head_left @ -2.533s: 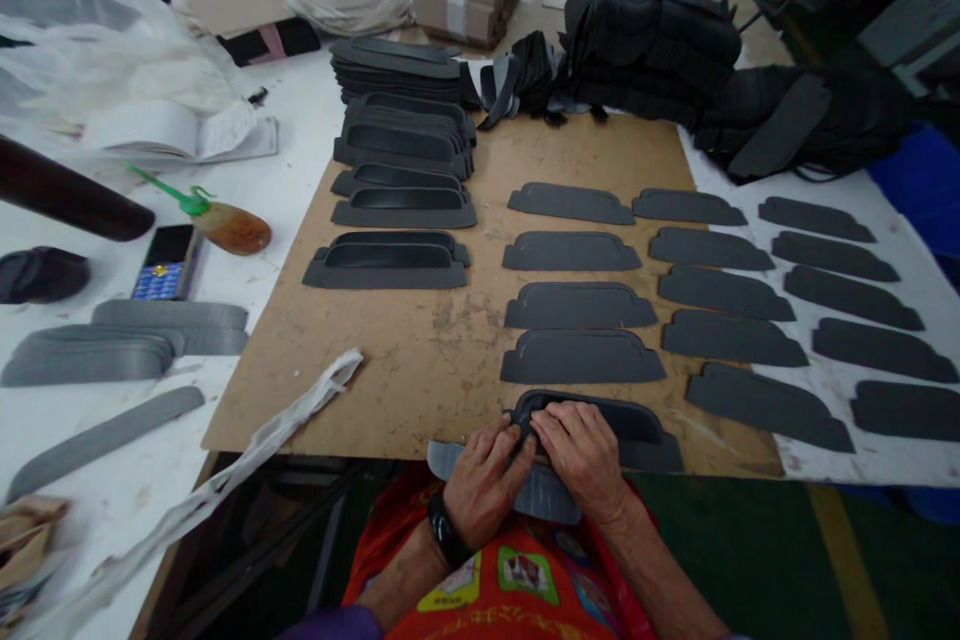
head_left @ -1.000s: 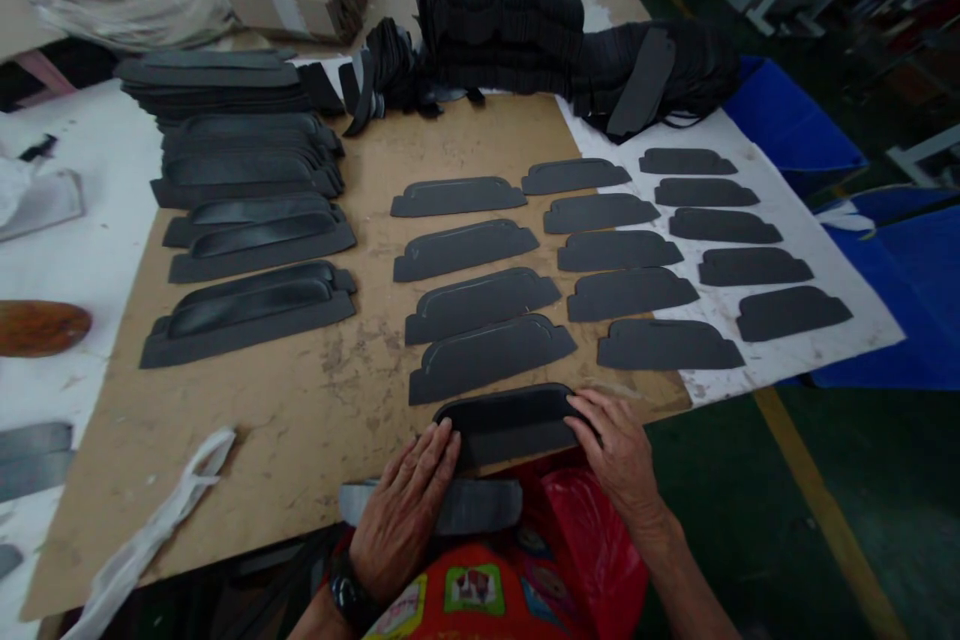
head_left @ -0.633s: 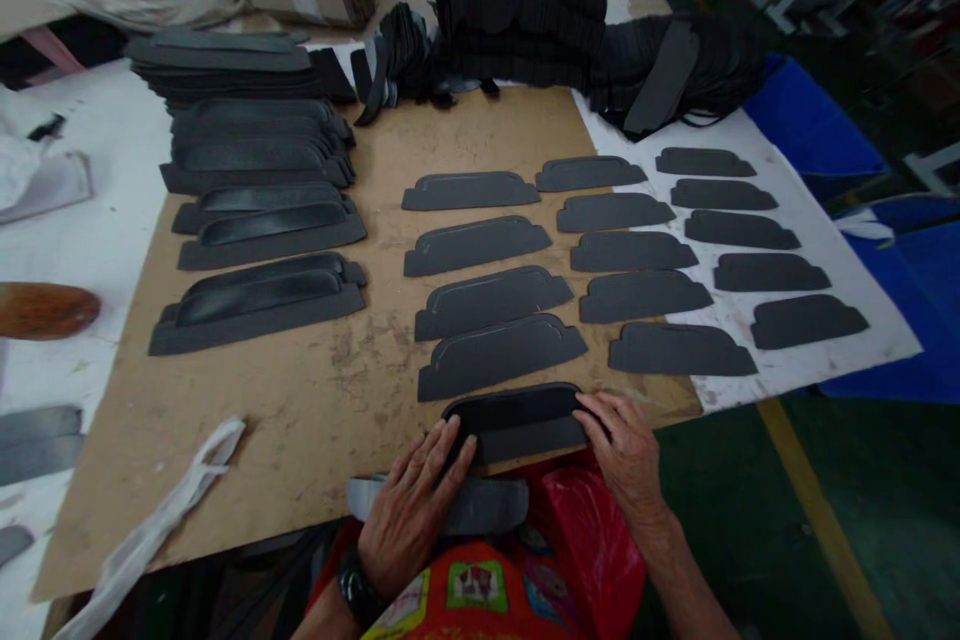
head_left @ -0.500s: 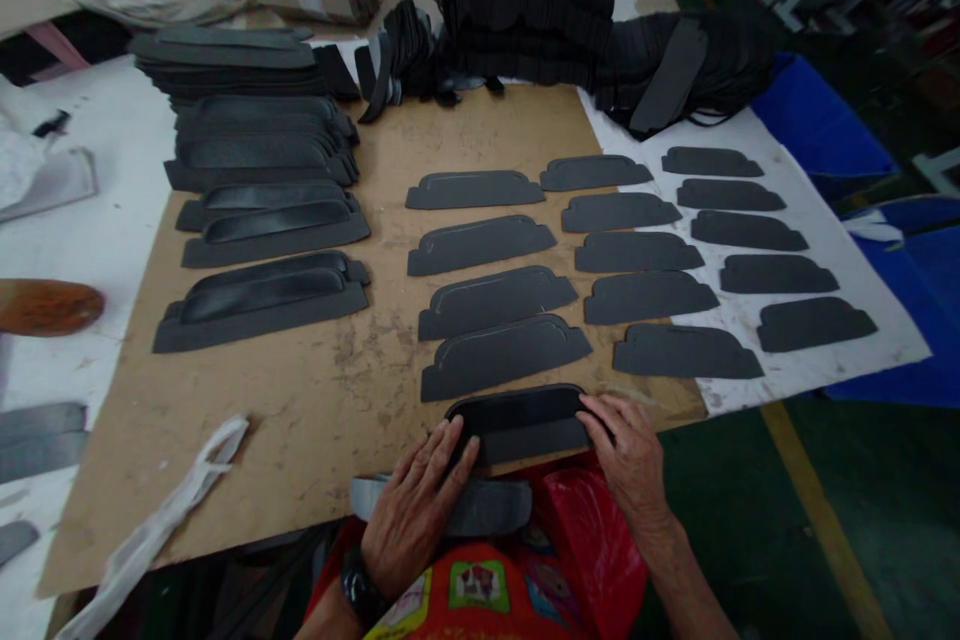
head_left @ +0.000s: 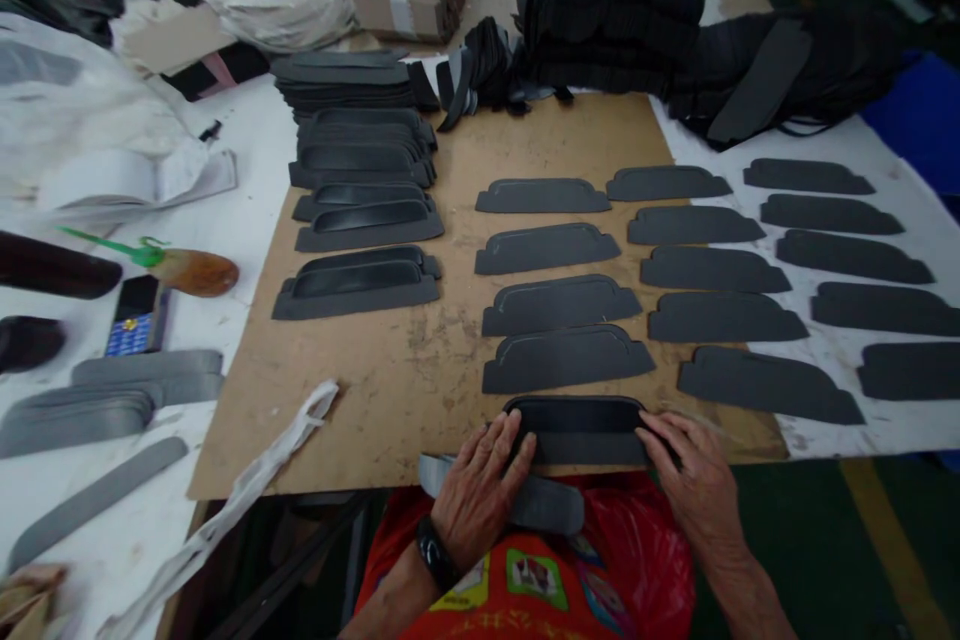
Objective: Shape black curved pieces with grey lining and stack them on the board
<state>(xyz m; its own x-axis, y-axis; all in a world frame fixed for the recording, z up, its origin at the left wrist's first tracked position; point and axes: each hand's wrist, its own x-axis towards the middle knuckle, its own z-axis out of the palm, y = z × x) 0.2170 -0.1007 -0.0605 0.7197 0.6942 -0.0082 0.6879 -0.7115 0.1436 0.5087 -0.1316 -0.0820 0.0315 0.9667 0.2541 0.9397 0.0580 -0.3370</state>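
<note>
A dark grey panel [head_left: 585,447] lies at the table's front edge, with a glossier black curved piece [head_left: 577,413] along its upper part. My left hand [head_left: 484,475] grips its left end, the fingers bent over the corner. At the right end, my right hand [head_left: 690,470] pinches the corner between fingertips and thumb. Under my left wrist, a lighter grey curved strip [head_left: 551,505] rests at the edge by my lap, partly covered by the hand. Just beyond lies a similar flat panel [head_left: 566,360] with a stepped outline.
Several flat panels [head_left: 720,320] lie in rows to the right. Paired panels with glossy pieces [head_left: 360,285] sit at left, below stacks [head_left: 345,80]. Black bundles [head_left: 607,20] stand at the back. Far left are a wooden-handled tool [head_left: 196,272], a phone-like keypad device [head_left: 137,317] and grey strips [head_left: 97,410].
The view has turned left, so the table appears shifted right and more of its left side shows. Both hands stay at the two ends of the panel.
</note>
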